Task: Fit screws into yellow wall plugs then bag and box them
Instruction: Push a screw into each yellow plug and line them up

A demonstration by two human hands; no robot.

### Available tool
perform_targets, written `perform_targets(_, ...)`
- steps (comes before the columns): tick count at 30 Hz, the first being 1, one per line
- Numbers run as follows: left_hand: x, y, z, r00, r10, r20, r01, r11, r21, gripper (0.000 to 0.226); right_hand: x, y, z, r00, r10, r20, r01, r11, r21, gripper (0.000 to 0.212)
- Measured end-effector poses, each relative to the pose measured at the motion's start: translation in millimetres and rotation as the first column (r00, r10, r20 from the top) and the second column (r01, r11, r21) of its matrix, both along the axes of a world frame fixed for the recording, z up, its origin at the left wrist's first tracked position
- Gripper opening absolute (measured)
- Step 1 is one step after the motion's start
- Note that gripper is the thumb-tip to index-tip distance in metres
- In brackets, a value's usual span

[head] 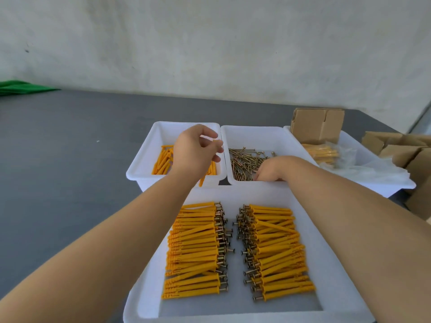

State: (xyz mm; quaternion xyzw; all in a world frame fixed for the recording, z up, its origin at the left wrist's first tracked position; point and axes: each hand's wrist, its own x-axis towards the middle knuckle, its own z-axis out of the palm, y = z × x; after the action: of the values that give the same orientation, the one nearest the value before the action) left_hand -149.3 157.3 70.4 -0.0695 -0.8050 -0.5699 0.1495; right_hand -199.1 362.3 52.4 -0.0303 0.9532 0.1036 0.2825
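Nearest on the tabletop, big white tray [149, 271] holds two rows of fitted plugs [196, 250], bagging/boxing mostly left; left hand [194, 155] pinches one yellow plug [202, 180], right hand [271, 169] digs in far screw bin [250, 136], grip unclear.

Both arms outstretched — left hand [194, 151] raised, fingers curled in a pinch; right hand [270, 170] lowered, knuckles up.

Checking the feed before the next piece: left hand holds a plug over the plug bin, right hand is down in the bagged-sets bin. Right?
Not quite. The head view shows the right hand in the screw bin, among the screws. The left hand does hold a plug over the plug bin.
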Motion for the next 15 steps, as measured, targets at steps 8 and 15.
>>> perform_targets(8,2,-11,-42,0.996,0.084,-0.026,-0.08,0.987,0.138,0.004,-3,-2,-5,0.996,0.084,-0.016,-0.085,0.996,-0.037,0.034)
perform_targets(15,-1,-8,-48,0.993,-0.051,-0.105,0.061,0.993,0.096,0.014,3,7,1,0.839,-0.35,-0.417,-0.007,0.759,-0.651,0.036)
